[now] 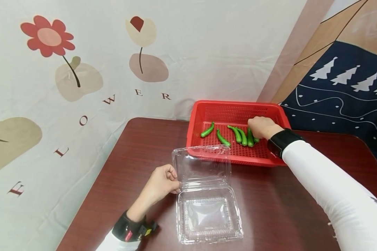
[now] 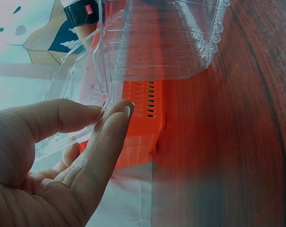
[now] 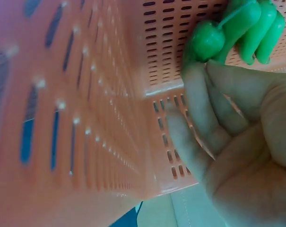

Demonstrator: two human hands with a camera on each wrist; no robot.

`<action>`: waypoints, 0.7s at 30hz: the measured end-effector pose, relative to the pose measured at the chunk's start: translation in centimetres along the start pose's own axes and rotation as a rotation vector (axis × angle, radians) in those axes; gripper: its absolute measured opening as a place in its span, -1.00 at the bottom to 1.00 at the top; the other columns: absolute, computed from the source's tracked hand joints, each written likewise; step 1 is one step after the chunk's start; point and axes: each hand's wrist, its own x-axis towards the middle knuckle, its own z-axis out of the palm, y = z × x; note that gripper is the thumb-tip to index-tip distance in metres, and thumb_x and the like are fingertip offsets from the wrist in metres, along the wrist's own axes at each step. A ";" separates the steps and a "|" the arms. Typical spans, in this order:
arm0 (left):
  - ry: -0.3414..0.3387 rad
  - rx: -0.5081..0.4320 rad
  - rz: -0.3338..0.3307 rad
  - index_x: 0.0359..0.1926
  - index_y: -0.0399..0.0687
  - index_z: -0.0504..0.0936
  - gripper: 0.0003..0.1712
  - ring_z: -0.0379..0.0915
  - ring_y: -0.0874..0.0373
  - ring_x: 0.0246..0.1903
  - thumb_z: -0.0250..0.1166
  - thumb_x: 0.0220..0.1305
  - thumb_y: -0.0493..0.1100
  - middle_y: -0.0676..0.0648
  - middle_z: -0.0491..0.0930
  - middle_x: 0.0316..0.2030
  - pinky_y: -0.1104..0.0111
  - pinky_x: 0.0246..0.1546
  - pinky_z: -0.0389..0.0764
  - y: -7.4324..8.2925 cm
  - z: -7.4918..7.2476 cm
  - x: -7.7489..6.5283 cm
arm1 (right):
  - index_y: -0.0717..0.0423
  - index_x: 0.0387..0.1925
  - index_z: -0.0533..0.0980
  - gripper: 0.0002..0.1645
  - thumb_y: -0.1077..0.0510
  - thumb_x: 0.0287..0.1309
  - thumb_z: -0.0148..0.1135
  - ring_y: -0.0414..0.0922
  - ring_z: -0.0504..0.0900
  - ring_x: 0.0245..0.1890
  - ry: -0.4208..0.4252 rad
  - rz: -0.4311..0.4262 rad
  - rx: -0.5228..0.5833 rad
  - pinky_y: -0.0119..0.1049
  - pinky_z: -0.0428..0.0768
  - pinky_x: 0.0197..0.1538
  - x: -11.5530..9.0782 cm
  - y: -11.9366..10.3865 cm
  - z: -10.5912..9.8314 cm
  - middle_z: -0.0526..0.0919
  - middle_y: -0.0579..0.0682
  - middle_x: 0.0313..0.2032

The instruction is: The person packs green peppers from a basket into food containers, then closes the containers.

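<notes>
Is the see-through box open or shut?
Open: its clear lid is swung away from the base, toward the red basket; the left hand pinches the plastic edge.

Vegetables (image 1: pixel 243 137) in basket (image 1: pixel 238 103), clamshell (image 1: pixel 208 216) before it, both on table (image 1: pixel 279 202), cloth (image 1: pixel 232 52) behind

Basket (image 1: pixel 235 114): bright red, rows of slot-like perforations
Vegetables (image 1: pixel 244 139): glossy green
Container (image 1: pixel 207 214): colourless, clear, base edged with fine ribbing
Worktop (image 1: pixel 279 195): reddish brown, darker wood grain
Wall cloth (image 1: pixel 207 52): off-white, red and cream flowers, beige blobs, dark red letters
Corner cloth (image 1: pixel 342 101): navy, white trees, lines and dots
Sleeves (image 1: pixel 323 177): white
Wristbands (image 1: pixel 284 140): black
</notes>
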 end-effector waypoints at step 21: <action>0.000 0.008 -0.001 -0.33 -0.34 0.47 -0.73 0.69 0.05 -0.55 0.37 0.01 -0.56 -0.12 0.62 -0.56 0.17 -0.45 0.84 0.0 -0.1 0.0 | 0.07 -0.39 0.62 -0.72 0.50 -0.02 0.37 -0.01 0.46 -0.42 -0.148 -0.088 -0.140 -0.20 0.59 -0.28 -0.4 -1.2 -0.4 0.57 0.00 -0.48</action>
